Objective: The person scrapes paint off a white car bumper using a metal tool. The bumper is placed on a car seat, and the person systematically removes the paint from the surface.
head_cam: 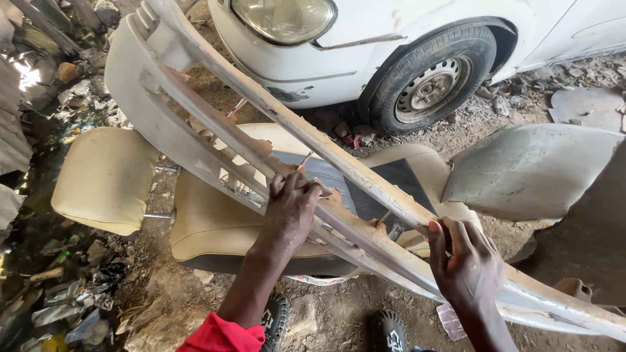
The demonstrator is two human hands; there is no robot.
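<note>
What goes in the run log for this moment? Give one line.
left hand: on bumper inner ribs, holding thin tool | right hand: gripping bumper edge | bumper: across car seat | car: behind

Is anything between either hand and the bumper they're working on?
Nothing visible. The left hand rests directly on the bumper, fingers curled over its inner ribs, with a thin tool poking out above them. The right hand grips the bumper's edge further along. The car seat lies beneath the bumper, not between it and the hands.

We see both hands bare, left hand (291,207) and right hand (471,264), a red sleeve (220,334) on the left arm (near edge), and black shoes (388,330) with white marks.
</note>
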